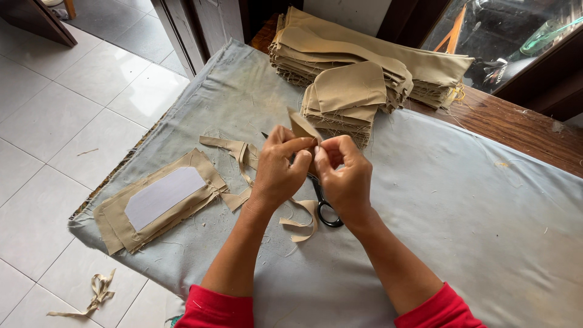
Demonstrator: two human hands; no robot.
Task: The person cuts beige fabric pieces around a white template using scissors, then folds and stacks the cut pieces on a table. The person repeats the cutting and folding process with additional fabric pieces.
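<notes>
Head view, items as I log them. Left hand [280,173]: thumb and fingers pinched on a small tan fabric piece [302,129], held up above the table. Right hand [344,176]: fingers curled and pinching the same piece from the other side; the two hands touch at the fingertips. Black scissors [325,209]: lying on the grey table cloth [461,206] under the hands, handle loops just below the right wrist. Tan offcut strips [238,152]: loose on the cloth to the left of and below the hands. Flat stack of tan pieces with a white panel on top [159,199]: near the cloth's left edge, which hangs over the white tile floor [54,115]. Tall stacks of cut tan pieces [358,67]: at the far edge, well apart from the hands. I note open cloth across the whole right side; bare wooden tabletop [516,124] shows beyond it.
</notes>
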